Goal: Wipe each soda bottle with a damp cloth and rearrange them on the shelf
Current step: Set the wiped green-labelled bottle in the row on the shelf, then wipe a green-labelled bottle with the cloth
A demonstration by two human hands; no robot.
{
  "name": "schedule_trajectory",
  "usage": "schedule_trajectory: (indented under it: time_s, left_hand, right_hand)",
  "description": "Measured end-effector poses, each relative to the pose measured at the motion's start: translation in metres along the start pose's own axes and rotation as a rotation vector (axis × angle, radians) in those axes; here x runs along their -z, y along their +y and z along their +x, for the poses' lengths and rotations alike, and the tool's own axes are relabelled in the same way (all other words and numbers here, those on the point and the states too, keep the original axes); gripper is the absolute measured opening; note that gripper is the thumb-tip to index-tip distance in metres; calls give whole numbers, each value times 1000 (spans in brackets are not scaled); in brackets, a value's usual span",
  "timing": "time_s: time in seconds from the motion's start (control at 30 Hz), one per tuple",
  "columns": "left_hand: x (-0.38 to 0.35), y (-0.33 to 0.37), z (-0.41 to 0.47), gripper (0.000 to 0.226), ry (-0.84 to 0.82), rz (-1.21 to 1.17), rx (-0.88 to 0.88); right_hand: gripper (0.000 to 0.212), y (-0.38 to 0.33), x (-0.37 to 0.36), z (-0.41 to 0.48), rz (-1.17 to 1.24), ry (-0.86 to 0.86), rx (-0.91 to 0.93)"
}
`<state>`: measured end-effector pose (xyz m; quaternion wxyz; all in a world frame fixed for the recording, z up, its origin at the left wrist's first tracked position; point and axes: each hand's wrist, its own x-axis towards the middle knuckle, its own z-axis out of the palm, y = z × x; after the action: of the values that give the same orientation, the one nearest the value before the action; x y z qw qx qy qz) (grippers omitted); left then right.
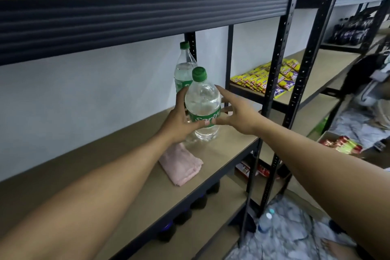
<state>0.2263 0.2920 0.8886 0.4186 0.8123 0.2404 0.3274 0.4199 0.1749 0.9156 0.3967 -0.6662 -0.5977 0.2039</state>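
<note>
Now clamping clear green-capped soda bottle [203,107] at frame centre, left hand [179,121] and right hand [235,113] fingers curled round label, base near tan shelf board [105,164]. Keep upright, set beside matching rear bottle [184,69], clear of folded pink cloth [181,164].

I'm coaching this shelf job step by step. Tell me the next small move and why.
Probably settle the front Sprite bottle upright by the rear bottle and ease the grip. Left hand and right hand both hold it, base at or just above the shelf board; the pink cloth lies folded nearby in neither hand.
</note>
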Motion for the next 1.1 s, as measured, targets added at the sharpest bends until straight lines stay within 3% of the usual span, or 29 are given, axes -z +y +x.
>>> schedule_trajectory:
  time_s: [0.23, 0.37, 0.5, 0.63, 0.83, 0.97, 1.03, 1.1]
  left_hand:
    - [44, 19, -44, 109, 52, 90, -45]
    - [94, 32, -64, 118, 46, 143, -25]
    - [140, 42, -85, 111, 16, 230, 1]
    - [167, 35, -112, 105, -7, 219, 81]
    - [178, 23, -133, 104, -34, 159, 135]
    - [178, 16, -137, 107, -56, 153, 152]
    - [179, 10, -140, 109, -58, 142, 169]
    - [179, 6, -140, 113, -56, 143, 173]
  right_hand:
    - [106, -33, -37, -16, 75, 37, 114]
    - [104, -73, -61, -12, 179, -11, 161]
    - [109, -99, -91, -11, 301, -87, 155]
    - [88, -115, -115, -16, 311, -127, 172]
    - [88, -116, -137, -21, 307, -132, 146]
    - [64, -114, -143, -30, 354, -129, 136]
    - [43, -112, -144, -33, 412, -55, 84]
    - [41, -102, -147, -29, 437, 44, 21]
